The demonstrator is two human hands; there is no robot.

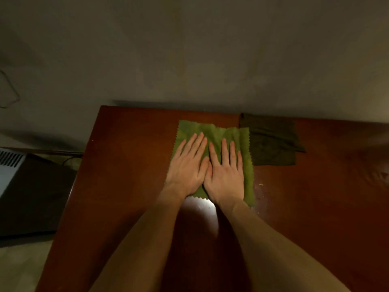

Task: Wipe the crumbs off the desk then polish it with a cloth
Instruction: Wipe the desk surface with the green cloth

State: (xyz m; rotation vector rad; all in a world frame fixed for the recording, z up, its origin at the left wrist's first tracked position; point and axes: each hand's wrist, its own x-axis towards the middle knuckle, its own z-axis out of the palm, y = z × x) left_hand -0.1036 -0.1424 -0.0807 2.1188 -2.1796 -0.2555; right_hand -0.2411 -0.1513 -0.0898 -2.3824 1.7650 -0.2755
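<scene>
Both hands, left hand point(188, 165) and right hand point(226, 171), press flat with fingers spread on the thin green zigzag-edged cloth point(212, 131). Tiny pale crumbs point(261, 184) beside it on the shiny brown wooden desk point(130, 165) might get missed.

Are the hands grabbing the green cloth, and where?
Nothing is gripped. The left hand and right hand lie flat, fingers straight, pressing the middle of the green cloth onto the desk.

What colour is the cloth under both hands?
Light green, with zigzag-cut edges: the cloth, seen in the head view.
</scene>
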